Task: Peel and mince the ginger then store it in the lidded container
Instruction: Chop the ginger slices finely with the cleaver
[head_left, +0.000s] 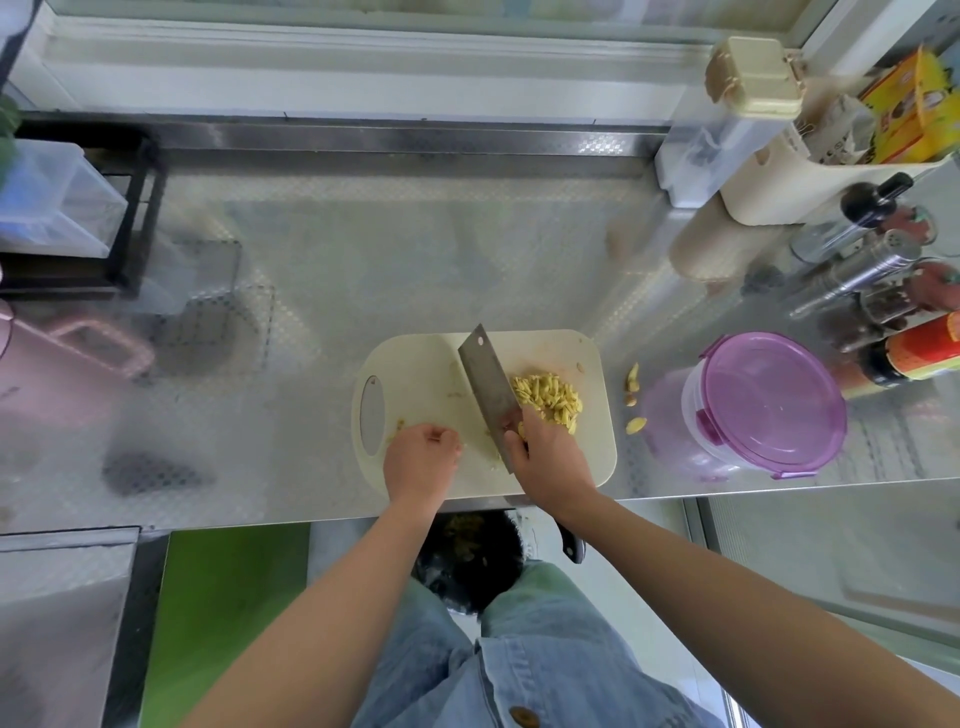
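On the steel counter (363, 270) lay one cream cutting board (415, 364), bearing one cleaver (485, 379) and one heap of sliced ginger (548, 397). Three loose ginger scraps (632, 376) sat on the metal between the board and the single lidded container (769, 405), which stood at the board's 3 o'clock. The person's right hand (545, 457) was wrapped around the cleaver's near end, with the blade pointing toward 11 o'clock. The heap lay just beside that hand at its 1 o'clock, against the blade's right face. The left hand (422, 457) rested on the board at 9 o'clock from the right, its fingers curled under and gripping nothing visible. The container's purple lid sat on it, and what it held could not be told.
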